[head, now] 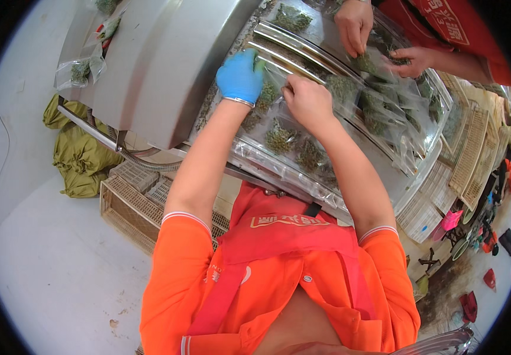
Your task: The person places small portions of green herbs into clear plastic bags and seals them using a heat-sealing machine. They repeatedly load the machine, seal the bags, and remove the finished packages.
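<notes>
My left hand (240, 77), in a blue glove, grips the left end of a clear plastic bag (277, 71) close to a metal sealing bar (269, 57). The fingers of my bare right hand (308, 103) pinch the same bag's other side. Green peppercorn-like clusters (265, 96) show through the plastic beside my gloved hand. Nearer my body, more filled bags (280, 138) lie on the metal bed of what looks like a chamber vacuum sealer; my right forearm partly covers them.
Across the machine, a co-worker's hands (355, 29) handle another bag above a pile of filled bags (379, 108). The sealer's steel lid (158, 66) stands at left, with bags (80, 71) beyond it. Plastic crates (131, 204) and olive sacks (80, 155) sit below.
</notes>
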`<state>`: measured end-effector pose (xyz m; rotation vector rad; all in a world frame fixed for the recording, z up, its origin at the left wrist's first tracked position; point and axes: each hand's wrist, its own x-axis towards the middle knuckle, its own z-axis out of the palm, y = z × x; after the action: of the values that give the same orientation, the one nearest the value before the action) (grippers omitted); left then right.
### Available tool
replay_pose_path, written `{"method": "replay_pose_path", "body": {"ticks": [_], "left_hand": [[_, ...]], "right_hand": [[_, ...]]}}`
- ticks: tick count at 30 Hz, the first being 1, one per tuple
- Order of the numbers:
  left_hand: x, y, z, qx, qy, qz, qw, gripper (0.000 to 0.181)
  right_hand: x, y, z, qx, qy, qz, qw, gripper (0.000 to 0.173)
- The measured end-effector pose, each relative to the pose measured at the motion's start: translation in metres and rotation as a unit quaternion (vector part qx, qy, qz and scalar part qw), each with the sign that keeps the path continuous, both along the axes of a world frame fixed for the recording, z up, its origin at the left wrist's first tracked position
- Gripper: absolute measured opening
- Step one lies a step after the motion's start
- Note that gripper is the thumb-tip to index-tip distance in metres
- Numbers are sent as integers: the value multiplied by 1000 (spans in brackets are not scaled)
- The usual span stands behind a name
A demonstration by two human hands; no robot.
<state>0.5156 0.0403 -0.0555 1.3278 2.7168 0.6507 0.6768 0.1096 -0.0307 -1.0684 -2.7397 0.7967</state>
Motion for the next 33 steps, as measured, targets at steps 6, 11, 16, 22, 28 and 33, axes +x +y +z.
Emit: {"method": "replay_pose_path", "body": {"ticks": [6,11,16,22,28,33], "left_hand": [[17,-25,17,-8,37,-210,977,59],[25,-33,19,-147,-1,-209,967,59],[27,-21,19,-113,20,-166,979,62],[7,-20,-18,2,42,-211,977,70],[10,-16,13,-91,83,-223,967,73],[49,-14,43,126,-100,-298,941,62]], "right_hand": [[24,10,-6,117,-73,-17,990,32],[29,26,-20,191,-31,48,980,17],[31,31,-18,211,-11,52,976,9],[46,-1,44,131,85,-53,986,20],[106,20,55,117,-66,-155,979,26],[109,29,82,-29,40,-152,987,22]]}}
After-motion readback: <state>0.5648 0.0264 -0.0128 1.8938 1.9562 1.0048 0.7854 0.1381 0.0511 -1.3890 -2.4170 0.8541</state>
